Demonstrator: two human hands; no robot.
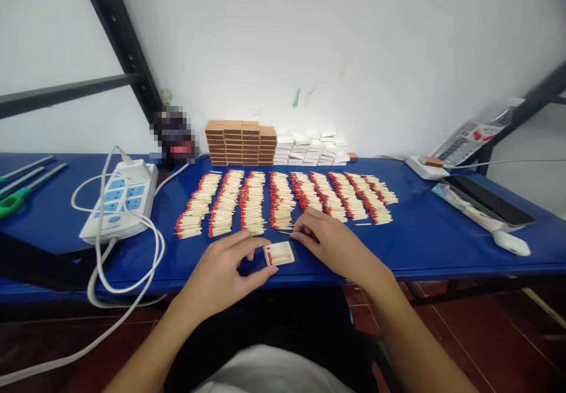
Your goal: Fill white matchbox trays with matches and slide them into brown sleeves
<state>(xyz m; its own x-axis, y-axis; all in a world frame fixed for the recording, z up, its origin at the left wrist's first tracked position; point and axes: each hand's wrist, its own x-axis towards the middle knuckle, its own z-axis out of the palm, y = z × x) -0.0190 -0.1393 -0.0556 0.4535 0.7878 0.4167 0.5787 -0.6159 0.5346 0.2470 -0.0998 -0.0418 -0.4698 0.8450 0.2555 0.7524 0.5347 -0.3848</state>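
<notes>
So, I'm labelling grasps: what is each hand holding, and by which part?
The left hand holds the small white tray at its left end; the right hand appears to pinch a single match by its plain end.

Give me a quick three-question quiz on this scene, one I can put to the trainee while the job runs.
1. Open question: which of the person's hands is at the left end of the small white tray near the table's front edge?
2. True or false: as seen in the picture, the stacked brown boxes stand to the left of the white stack.
3. Fill in the blank: the rows of matches on the blue table have ____ heads.

Key:
1. The left hand.
2. True.
3. Red.
</notes>
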